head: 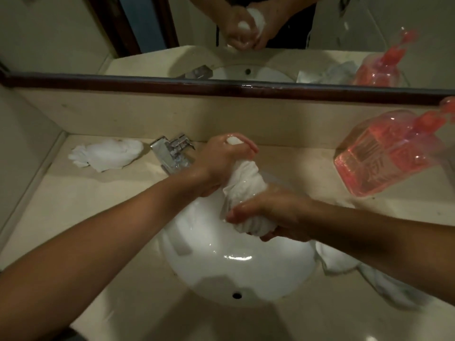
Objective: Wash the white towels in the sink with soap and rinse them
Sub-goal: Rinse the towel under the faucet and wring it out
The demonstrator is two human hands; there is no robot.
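head view: both hands wring one white towel (242, 183) over the sink (236, 269). left hand (221, 159) is curled tight round the upper end, a bit of cloth poking out above the fist; right hand (273, 215) is curled round the lower end, fingers wrapped over it. the towel is twisted between them, wet and shiny, held above the basin, not lying in it. looks like a wringing step, so this one is probably washed or near rinsed; can't tell if soap is in it. a second towel (108, 155) lies crumpled on the counter (73, 217) left of the tap (172, 153), and a third towel (344, 262) hangs over the sink's right edge under the right forearm; can't tell whether those are washed. pink soap bottle (384, 156) stands on the right, well apart. mirror (246, 33) behind. tap is just beside the left wrist, tight there.
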